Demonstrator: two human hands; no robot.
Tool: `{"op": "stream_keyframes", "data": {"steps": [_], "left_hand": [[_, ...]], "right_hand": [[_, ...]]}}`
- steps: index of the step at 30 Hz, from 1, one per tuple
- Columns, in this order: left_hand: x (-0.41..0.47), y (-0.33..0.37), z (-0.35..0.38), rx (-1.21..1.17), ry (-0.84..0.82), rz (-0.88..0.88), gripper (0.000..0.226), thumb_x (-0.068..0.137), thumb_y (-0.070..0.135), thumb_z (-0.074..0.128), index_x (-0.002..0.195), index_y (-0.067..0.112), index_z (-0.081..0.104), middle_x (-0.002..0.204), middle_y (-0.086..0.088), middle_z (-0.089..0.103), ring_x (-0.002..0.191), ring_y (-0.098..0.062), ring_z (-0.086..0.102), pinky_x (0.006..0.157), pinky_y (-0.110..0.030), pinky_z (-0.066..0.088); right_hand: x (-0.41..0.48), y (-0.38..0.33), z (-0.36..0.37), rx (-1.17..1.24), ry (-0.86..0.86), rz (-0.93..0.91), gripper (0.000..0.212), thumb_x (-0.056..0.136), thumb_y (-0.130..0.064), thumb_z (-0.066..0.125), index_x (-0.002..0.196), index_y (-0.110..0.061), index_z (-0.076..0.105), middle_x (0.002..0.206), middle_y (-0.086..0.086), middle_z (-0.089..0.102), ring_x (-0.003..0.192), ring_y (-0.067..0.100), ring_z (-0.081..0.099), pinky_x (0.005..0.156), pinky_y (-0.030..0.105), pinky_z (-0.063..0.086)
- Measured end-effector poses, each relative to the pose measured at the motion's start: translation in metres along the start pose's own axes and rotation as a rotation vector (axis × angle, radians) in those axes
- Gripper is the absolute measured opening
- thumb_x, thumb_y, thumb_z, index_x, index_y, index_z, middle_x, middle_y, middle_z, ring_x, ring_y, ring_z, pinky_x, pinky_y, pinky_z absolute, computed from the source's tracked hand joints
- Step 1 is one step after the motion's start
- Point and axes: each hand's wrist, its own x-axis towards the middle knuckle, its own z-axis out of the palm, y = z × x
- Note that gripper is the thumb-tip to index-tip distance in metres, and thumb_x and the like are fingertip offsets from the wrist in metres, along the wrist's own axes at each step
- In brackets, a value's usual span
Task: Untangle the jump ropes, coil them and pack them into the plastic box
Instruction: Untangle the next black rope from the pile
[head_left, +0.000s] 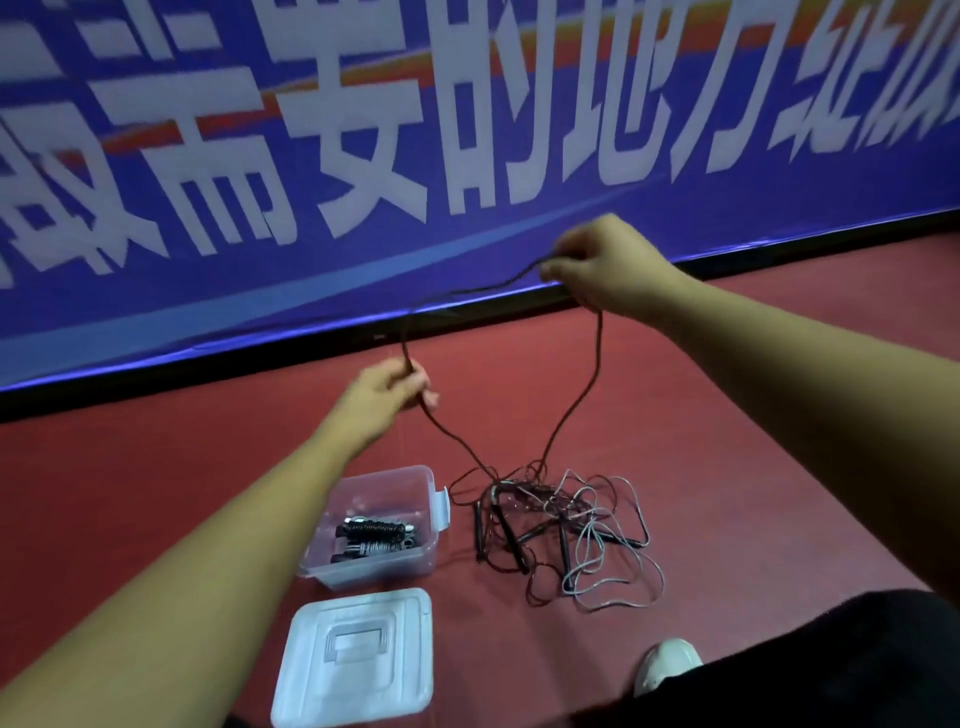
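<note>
Left hand (387, 389) fingers curled round a thin dark red jump rope (595, 358); right hand (602, 265), raised farther and to the right, pinches the same rope, which spans between them. From each hand a strand drops to the tangled heap of dark and pale grey ropes with black handles (561, 525) on the red floor (753, 441). Left of the heap, just beside it, open clear plastic box (410, 483) holding two coiled ropes (371, 532); its translucent lid (358, 660) lies flat nearer.
</note>
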Motion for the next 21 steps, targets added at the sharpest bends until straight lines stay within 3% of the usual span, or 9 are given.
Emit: {"op": "stream_keyframes", "data": {"steps": [3,5,7,9,10,12,15,18,21], "left_hand": [[0.001,0.058,-0.020,-0.191,0.175,0.145,0.013,0.101,0.003,0.049,0.095,0.016,0.049,0.056,0.002,0.062,0.069,-0.015,0.071,0.084,-0.033,0.055],[-0.002,0.093,-0.026,-0.067,0.125,0.214,0.011,0.099,0.008,0.054,0.093,0.017,0.052,0.056,0.003,0.060,0.068,-0.020,0.068,0.082,-0.033,0.053],[-0.008,0.116,-0.024,0.092,0.054,0.234,0.006,0.098,0.014,0.059,0.092,0.016,0.057,0.058,0.004,0.061,0.067,-0.019,0.067,0.079,-0.030,0.052],[-0.012,0.130,-0.021,0.196,0.032,0.230,0.004,0.097,0.019,0.060,0.094,0.017,0.060,0.061,0.002,0.062,0.068,-0.020,0.066,0.072,-0.026,0.049],[-0.012,0.133,-0.021,0.224,0.034,0.229,0.004,0.097,0.020,0.060,0.095,0.017,0.060,0.062,0.001,0.062,0.067,-0.021,0.065,0.067,-0.024,0.047],[-0.011,0.132,-0.023,0.232,0.056,0.229,0.005,0.098,0.021,0.060,0.097,0.016,0.060,0.065,-0.004,0.062,0.064,-0.018,0.062,0.063,-0.022,0.046],[-0.009,0.115,-0.023,0.182,0.069,0.216,0.005,0.098,0.018,0.059,0.097,0.013,0.059,0.065,-0.008,0.058,0.056,-0.010,0.056,0.059,-0.018,0.044],[-0.007,0.085,-0.019,0.156,0.112,0.208,0.006,0.098,0.016,0.059,0.092,0.017,0.058,0.061,-0.004,0.056,0.054,-0.011,0.052,0.060,-0.024,0.043],[-0.002,0.059,-0.011,0.078,0.133,0.170,0.015,0.099,0.015,0.058,0.086,0.022,0.058,0.060,-0.003,0.054,0.055,-0.012,0.050,0.061,-0.027,0.044]], "right_hand": [[-0.012,0.029,-0.002,-0.099,-0.223,0.155,0.017,0.086,-0.018,0.074,0.087,-0.001,0.071,0.062,0.010,0.068,0.048,0.012,0.062,0.051,0.020,0.050],[-0.016,0.038,0.006,-0.043,-0.287,0.200,0.042,0.076,-0.022,0.084,0.111,-0.005,0.068,0.085,0.009,0.074,0.073,0.017,0.072,0.069,0.026,0.058],[-0.018,0.031,0.014,0.122,-0.326,0.134,0.068,0.069,-0.033,0.088,0.128,-0.017,0.060,0.108,-0.001,0.072,0.098,0.013,0.068,0.093,0.032,0.054],[-0.020,0.013,0.024,0.383,-0.442,0.059,0.056,0.076,-0.035,0.082,0.124,-0.016,0.062,0.112,-0.002,0.072,0.109,0.016,0.067,0.101,0.037,0.050],[-0.022,0.005,0.030,0.501,-0.475,0.045,0.043,0.083,-0.032,0.077,0.117,-0.010,0.064,0.107,0.003,0.074,0.105,0.020,0.068,0.098,0.036,0.052],[-0.024,-0.012,0.042,0.690,-0.415,0.039,0.026,0.091,-0.029,0.068,0.098,-0.004,0.063,0.080,0.007,0.069,0.079,0.027,0.070,0.077,0.034,0.056],[-0.020,-0.020,0.051,0.862,-0.174,0.031,0.024,0.100,-0.026,0.056,0.091,-0.005,0.063,0.056,0.002,0.040,0.047,0.019,0.043,0.051,0.028,0.040],[-0.015,-0.020,0.045,0.966,-0.133,0.036,0.026,0.103,-0.020,0.049,0.086,-0.005,0.061,0.054,0.000,0.025,0.046,0.012,0.022,0.046,0.022,0.023],[-0.015,-0.020,0.041,0.942,-0.188,0.003,0.024,0.103,-0.019,0.049,0.088,-0.004,0.061,0.054,-0.001,0.022,0.048,0.012,0.019,0.048,0.023,0.019]]}}
